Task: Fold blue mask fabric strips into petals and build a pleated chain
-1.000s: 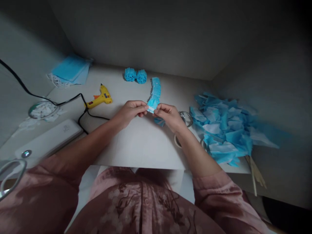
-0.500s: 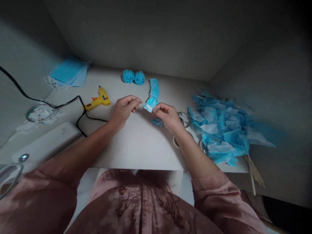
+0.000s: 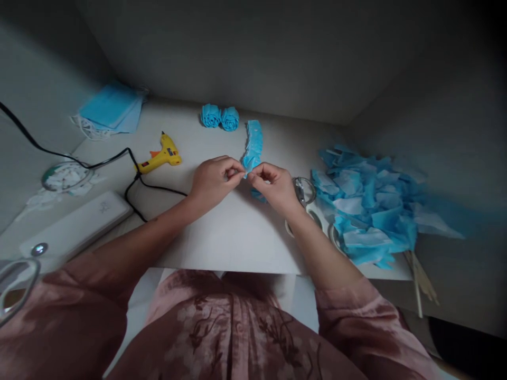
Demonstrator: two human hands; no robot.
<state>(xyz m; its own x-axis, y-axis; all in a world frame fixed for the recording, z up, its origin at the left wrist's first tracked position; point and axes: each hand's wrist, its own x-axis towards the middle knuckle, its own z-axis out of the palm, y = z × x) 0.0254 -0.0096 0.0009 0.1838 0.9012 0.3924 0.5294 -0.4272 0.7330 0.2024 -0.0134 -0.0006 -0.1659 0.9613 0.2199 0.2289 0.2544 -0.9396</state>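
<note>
A pleated strip of light-blue mask fabric (image 3: 254,138) stretches away from me across the white table. Its near end lies between the fingertips of my left hand (image 3: 212,182) and my right hand (image 3: 276,189), both pinching it. The fingertips almost touch. Partly hidden under my right hand is a small blue piece (image 3: 259,196). Beyond my hands sit two rolled blue fabric roses (image 3: 210,115), side by side. Scissors (image 3: 303,189) lie by my right wrist, partly covered by it.
To the left are a yellow glue gun (image 3: 168,150) with a black cord, stacked blue face masks (image 3: 108,110), a dish of white scraps (image 3: 66,178) and a long white device (image 3: 85,219). Blue fabric pieces (image 3: 370,198) heap on the right, above thin sticks (image 3: 420,285) at the table edge.
My left hand has moved right to the strip's near end and now pinches it. The white patch seen on that end is now covered or folded in. The view has shifted slightly.
</note>
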